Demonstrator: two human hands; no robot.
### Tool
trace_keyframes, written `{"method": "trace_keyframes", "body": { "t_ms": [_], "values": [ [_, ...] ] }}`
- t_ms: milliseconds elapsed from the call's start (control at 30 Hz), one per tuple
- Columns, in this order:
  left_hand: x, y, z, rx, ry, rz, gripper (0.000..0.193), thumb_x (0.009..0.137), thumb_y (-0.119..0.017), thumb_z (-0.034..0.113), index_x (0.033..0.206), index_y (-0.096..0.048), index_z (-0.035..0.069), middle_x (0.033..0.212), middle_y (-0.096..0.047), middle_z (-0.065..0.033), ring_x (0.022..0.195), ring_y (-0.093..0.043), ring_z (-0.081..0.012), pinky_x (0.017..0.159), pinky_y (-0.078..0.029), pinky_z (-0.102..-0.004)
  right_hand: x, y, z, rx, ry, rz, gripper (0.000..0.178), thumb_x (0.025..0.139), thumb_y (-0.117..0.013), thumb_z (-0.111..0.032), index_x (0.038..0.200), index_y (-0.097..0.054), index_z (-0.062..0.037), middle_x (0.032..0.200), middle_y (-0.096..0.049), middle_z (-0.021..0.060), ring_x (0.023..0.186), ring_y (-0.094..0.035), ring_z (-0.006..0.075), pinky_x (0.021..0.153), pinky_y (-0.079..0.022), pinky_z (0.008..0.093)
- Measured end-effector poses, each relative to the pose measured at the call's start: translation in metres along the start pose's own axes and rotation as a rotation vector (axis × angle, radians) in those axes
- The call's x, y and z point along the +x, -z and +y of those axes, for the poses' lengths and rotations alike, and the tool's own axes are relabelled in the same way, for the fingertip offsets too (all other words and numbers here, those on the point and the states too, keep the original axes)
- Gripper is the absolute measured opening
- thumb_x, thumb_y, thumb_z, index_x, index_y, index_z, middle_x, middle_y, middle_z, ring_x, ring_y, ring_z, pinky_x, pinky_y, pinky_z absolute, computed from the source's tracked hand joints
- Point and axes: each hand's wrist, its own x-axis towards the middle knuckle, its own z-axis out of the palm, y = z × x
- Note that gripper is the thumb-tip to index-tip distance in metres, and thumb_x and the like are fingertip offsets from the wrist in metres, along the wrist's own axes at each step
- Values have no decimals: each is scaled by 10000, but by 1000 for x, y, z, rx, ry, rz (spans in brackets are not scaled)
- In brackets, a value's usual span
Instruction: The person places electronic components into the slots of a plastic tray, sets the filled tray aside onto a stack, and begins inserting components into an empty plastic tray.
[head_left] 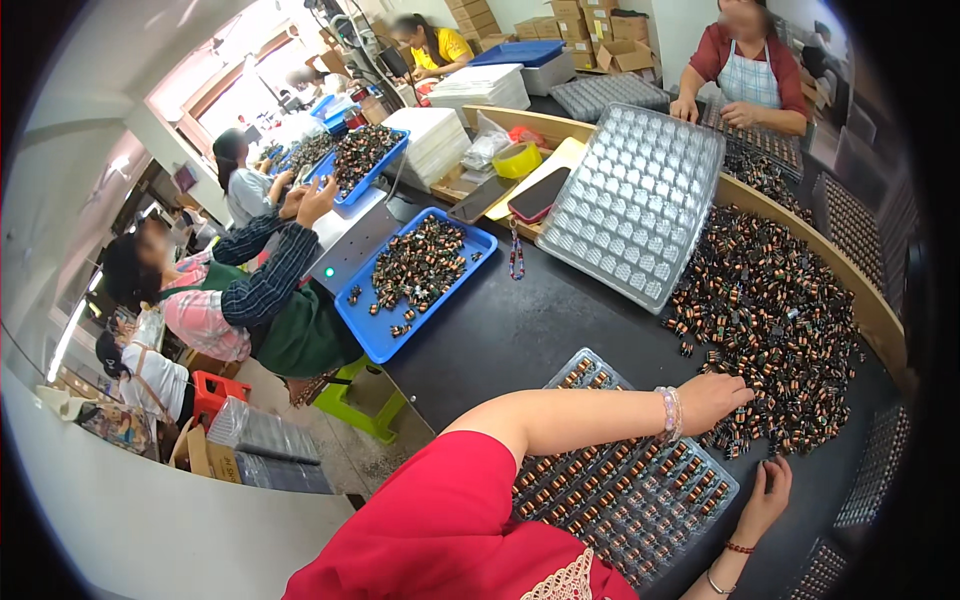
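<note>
My left hand (712,401), wearing a beaded bracelet, reaches across a clear plastic tray to the near edge of a large pile of small copper-wound coils (775,320). Its fingers bend down together onto the coils; whatever they grip is hidden. My right hand (768,496) is beside the pile's lower edge, thumb and fingertips curled close together; anything between them is too small to make out. Under my left forearm lies the clear tray (718,478) with rows of pockets. Many pockets hold coils, while a section near my body shows bare pockets.
An unfilled clear tray (640,200) leans at the wooden rim beyond the pile. A blue tray of coils (375,345) stands left, with a phone (540,195) and yellow tape (517,160) farther back. Co-workers sit left and across. More filled trays (880,465) line the right.
</note>
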Motion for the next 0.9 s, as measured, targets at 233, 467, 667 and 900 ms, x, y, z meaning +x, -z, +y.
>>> {"method": "trace_keyframes", "body": {
  "t_ms": [233, 467, 667, 900],
  "values": [
    [-5, 14, 19, -296, 230, 25, 272, 821, -485, -12, 1092, -489, 18, 1012, -515, -158, 934, -528, -360, 818, -454, -403, -1, 4, -13, -127, 1, -29, 89, 809, -620, -66, 876, -595, -15, 979, -597, 77, 888, -563, 232, 767, -455, 328],
    [-15, 22, 27, -901, 549, 152, 180, 871, -451, -38, 1039, -507, -6, 957, -494, -103, 720, -625, -165, 647, -530, -304, -1, 3, -19, -132, -7, -25, 85, 810, -618, -61, 880, -585, -25, 911, -594, 62, 776, -554, 208, 691, -453, 313],
    [-33, 38, 31, -978, 656, 54, 353, 853, -467, -58, 1198, -514, -2, 938, -643, -107, 797, -651, -163, 730, -528, -256, -2, 3, -11, -153, 1, -57, 93, 832, -600, -98, 888, -586, -25, 912, -591, 62, 760, -551, 211, 692, -451, 310],
    [-49, 49, 53, -1079, 686, 135, 361, 841, -532, -41, 1200, -493, -35, 1092, -593, -123, 823, -641, -147, 668, -530, -250, 0, 1, -1, -90, 87, 37, 89, 811, -620, -104, 857, -612, -29, 890, -603, 56, 745, -555, 199, 675, -456, 307]
  ]
}}
